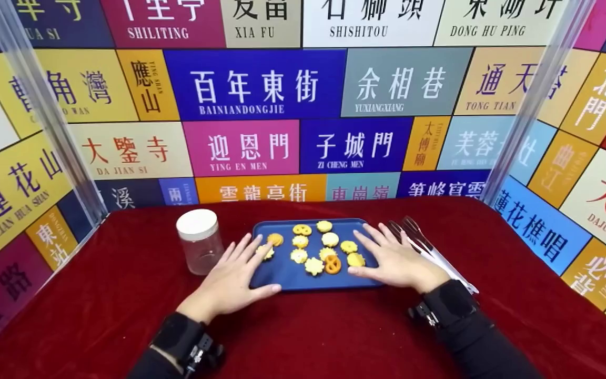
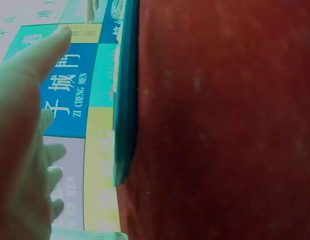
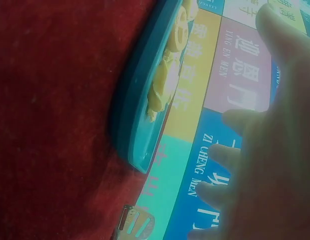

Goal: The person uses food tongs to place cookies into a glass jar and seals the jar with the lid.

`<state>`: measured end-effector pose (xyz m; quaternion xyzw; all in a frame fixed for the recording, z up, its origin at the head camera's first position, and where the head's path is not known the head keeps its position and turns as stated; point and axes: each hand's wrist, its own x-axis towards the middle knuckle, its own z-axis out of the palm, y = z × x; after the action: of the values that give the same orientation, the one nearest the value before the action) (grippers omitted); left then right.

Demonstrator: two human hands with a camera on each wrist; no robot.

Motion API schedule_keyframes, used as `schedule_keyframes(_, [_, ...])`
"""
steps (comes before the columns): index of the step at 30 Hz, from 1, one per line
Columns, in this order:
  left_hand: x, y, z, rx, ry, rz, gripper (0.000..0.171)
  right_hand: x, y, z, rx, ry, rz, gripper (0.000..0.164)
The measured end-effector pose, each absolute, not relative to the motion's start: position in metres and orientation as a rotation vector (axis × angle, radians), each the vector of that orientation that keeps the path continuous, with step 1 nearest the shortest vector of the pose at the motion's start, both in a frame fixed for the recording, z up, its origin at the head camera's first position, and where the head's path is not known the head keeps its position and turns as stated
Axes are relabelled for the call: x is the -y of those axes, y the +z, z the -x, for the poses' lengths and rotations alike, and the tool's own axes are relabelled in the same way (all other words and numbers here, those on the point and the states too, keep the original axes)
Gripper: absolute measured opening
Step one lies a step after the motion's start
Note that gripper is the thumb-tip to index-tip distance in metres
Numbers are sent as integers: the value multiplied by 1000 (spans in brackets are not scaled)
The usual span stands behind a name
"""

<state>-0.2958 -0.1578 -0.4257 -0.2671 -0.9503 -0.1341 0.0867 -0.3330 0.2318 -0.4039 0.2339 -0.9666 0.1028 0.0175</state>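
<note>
Here, left hand (image 1: 228, 279) and right hand (image 1: 400, 261), both spread, flank a blue, rectangular, plastic-looking tray (image 1: 311, 283), probably light, stiff, best held by its short rims, near the far edge of a red-clothed table (image 1: 319, 334).

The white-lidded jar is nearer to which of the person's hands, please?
Left: the left hand is beside the jar; the right hand is at the opposite end of the tray.
</note>
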Motion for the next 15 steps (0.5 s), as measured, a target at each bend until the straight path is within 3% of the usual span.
schedule_keyframes(11, [193, -396, 309, 2364, -720, 557, 88, -231, -404, 332, 3000, 338, -741, 100])
schedule_keyframes(15, [215, -399, 314, 2196, -1056, 283, 102, -230, -404, 332, 2998, 334, -741, 100])
